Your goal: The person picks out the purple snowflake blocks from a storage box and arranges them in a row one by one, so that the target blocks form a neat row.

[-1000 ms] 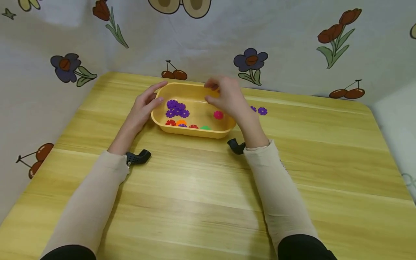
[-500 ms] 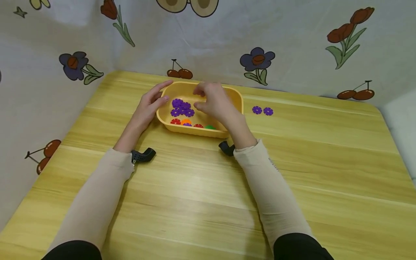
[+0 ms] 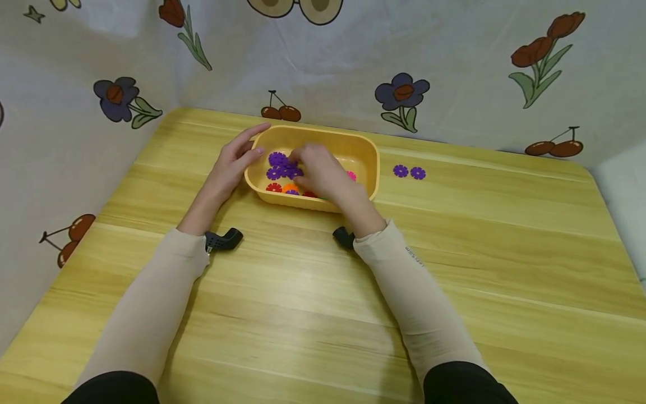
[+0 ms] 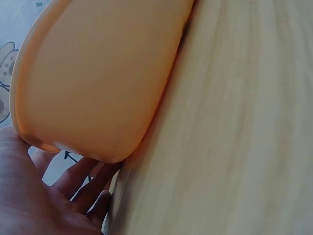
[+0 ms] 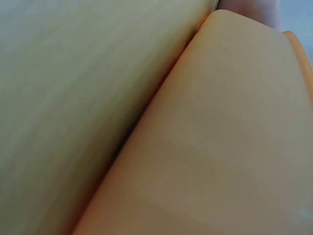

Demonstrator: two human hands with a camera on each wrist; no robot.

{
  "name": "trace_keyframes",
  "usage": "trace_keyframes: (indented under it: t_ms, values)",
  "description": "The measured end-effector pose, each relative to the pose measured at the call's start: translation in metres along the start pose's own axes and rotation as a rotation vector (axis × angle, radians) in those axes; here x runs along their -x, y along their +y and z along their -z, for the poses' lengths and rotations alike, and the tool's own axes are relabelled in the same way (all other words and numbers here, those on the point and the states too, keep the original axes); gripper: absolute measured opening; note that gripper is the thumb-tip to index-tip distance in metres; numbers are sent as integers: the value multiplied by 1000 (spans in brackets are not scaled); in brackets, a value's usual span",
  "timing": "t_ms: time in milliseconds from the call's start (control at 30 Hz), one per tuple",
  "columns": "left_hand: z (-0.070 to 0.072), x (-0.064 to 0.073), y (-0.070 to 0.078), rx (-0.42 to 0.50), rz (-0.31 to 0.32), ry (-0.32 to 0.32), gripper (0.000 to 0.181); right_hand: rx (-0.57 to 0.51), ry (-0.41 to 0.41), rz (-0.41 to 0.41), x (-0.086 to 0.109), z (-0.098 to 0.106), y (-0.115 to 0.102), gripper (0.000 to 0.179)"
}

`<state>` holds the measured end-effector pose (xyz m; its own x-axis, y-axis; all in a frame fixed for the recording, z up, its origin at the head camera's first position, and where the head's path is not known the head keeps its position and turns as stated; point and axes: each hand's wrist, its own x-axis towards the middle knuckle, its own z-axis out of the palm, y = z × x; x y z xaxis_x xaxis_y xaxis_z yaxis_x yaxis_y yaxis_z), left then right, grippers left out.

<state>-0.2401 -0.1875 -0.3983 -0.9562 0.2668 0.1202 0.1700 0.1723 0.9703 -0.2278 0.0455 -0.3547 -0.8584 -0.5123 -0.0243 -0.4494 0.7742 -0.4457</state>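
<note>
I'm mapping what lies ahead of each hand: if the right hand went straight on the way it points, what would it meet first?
Most likely the purple discs clustered inside the yellow tray: the right hand points at them in the head view, though whether it touches them is unclear.

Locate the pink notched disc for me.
In the head view, the pink notched disc lies in the right part of the yellow tray, partly hidden behind the right hand.
</note>
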Motion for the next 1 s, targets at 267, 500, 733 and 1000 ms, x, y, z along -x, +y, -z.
trace_keyframes:
  t_ms: [267,500,733,1000]
  values:
    - [-1,-1,-1,-6,3,-2,49,6,21,-5,2,-3,2,29]
    - [0,-1,-4,3,-3,4,48,-15,32,-12,3,-3,2,20]
    - [0,0,-1,-4,5,8,49,-47,29,-31,3,-2,2,15]
    - [0,-1,-2,-9,8,9,49,-39,40,-6,1,-2,2,16]
